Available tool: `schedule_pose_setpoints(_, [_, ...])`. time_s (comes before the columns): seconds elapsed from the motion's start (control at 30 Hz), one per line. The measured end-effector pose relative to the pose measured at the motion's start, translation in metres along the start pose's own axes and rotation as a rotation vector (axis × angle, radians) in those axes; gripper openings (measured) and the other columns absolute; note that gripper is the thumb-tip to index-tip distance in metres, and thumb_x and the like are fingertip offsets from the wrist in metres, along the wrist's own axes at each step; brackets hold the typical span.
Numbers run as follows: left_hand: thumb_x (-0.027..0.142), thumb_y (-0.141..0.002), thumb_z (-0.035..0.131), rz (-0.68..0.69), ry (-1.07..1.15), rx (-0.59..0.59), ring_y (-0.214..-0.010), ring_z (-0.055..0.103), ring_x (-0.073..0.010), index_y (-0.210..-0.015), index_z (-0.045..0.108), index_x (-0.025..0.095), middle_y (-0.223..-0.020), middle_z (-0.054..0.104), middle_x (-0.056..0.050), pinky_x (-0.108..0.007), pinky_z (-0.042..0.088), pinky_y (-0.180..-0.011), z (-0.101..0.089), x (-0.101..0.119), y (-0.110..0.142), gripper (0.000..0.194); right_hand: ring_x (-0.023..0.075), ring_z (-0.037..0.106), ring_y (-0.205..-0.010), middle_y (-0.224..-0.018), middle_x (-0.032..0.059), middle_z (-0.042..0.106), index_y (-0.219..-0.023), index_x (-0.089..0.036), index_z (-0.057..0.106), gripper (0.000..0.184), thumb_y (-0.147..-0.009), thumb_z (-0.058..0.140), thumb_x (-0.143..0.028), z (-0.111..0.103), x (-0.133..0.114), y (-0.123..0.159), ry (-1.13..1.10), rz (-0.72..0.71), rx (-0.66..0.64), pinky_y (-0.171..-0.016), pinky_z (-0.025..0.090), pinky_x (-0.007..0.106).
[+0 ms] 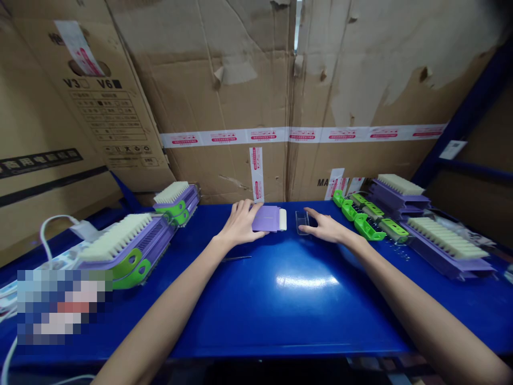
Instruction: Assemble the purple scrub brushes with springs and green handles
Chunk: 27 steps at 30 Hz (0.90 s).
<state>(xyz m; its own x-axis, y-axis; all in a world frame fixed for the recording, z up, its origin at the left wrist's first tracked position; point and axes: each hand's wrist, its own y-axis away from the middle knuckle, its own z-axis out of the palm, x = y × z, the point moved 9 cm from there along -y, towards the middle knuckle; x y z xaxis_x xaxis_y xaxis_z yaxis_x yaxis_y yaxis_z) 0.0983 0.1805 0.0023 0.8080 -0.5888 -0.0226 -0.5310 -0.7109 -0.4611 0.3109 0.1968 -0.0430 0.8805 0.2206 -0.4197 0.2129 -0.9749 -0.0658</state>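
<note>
Two-handed work at the far middle of the blue table (240,321). Your left hand (239,223) grasps the purple piece (265,218), thumb along the near edge and fingers over the far edge; its cream end (282,219) points right. Your right hand (326,228) has thumb and forefinger at the right side of a small clear piece (302,220), which lies just beside that end, with a narrow gap between; whether the pinch is firm you cannot tell from this view. For good control, keep the left grip on the two edges so that the cream end stays uncovered, and hold the clear piece by its sides, level and lightly, since thin clear walls probably mark and crack easily. Mind the thin dark tool (238,259) lying near your left wrist; a low forearm could sweep it. Green clips (363,219) lie to the right, beyond your right hand, beside bristle-topped purple housings (449,240); similar bristle-topped units (120,235) stand at left. Cardboard (224,101) closes the far side.
</note>
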Motion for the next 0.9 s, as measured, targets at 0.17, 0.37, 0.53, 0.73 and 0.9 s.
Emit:
schedule_pose_setpoints(0.17, [0.048, -0.070, 0.068, 0.026, -0.040, 0.016, -0.109, 0.045, -0.0330, -0.125, 0.044, 0.015, -0.118, 0.050, -0.016, -0.046, 0.033, -0.095, 0.003, 0.002, 0.000, 0.068, 0.0313, 0.045, -0.129, -0.139, 0.0163, 0.048, -0.140, -0.013, 0.039, 0.081, -0.076, 0.058, -0.059, -0.005, 0.008, -0.001, -0.018, 0.000, -0.002, -0.107, 0.034, 0.047])
schedule_pose_setpoints(0.37, [0.066, -0.062, 0.070, 0.021, -0.119, -0.012, -0.105, 0.049, -0.0327, -0.118, 0.046, 0.015, -0.116, 0.054, -0.015, -0.043, 0.035, -0.088, 0.005, -0.009, -0.001, 0.080, 0.0334, 0.046, -0.126, -0.135, 0.0161, 0.052, -0.135, -0.017, 0.043, 0.078, -0.073, 0.059, -0.062, -0.006, 0.009, 0.002, 0.078, 0.038, 0.006, -0.105, 0.031, 0.054])
schedule_pose_setpoints(0.53, [0.059, -0.072, 0.066, 0.000, -0.061, -0.035, -0.104, 0.050, -0.0304, -0.115, 0.049, 0.018, -0.114, 0.057, -0.011, -0.041, 0.036, -0.084, -0.003, -0.014, -0.001, 0.062, 0.0365, 0.040, -0.127, -0.138, 0.0183, 0.046, -0.132, -0.016, 0.046, 0.071, -0.077, 0.060, -0.057, -0.027, -0.024, 0.014, 0.270, -0.030, 0.268, -0.100, 0.028, 0.061])
schedule_pose_setpoints(0.73, [0.046, -0.075, 0.069, -0.029, 0.004, -0.046, -0.108, 0.050, -0.0284, -0.112, 0.050, 0.020, -0.120, 0.057, -0.009, -0.041, 0.035, -0.088, -0.005, -0.014, -0.001, 0.048, 0.0223, 0.050, -0.103, -0.115, 0.0116, 0.059, -0.118, -0.017, 0.060, 0.034, -0.091, 0.048, -0.035, 0.022, -0.136, 0.041, 0.158, -0.558, 0.202, -0.087, 0.040, 0.037])
schedule_pose_setpoints(0.9, [0.038, -0.075, 0.070, -0.010, 0.037, -0.028, -0.111, 0.050, -0.0278, -0.111, 0.050, 0.021, -0.123, 0.058, -0.008, -0.042, 0.033, -0.090, -0.004, -0.013, -0.001, 0.044, 0.0213, 0.048, -0.098, -0.103, 0.0076, 0.060, -0.106, -0.021, 0.067, 0.026, -0.088, 0.056, -0.036, 0.076, -0.175, 0.042, 0.058, -0.589, 0.073, -0.080, 0.038, 0.035])
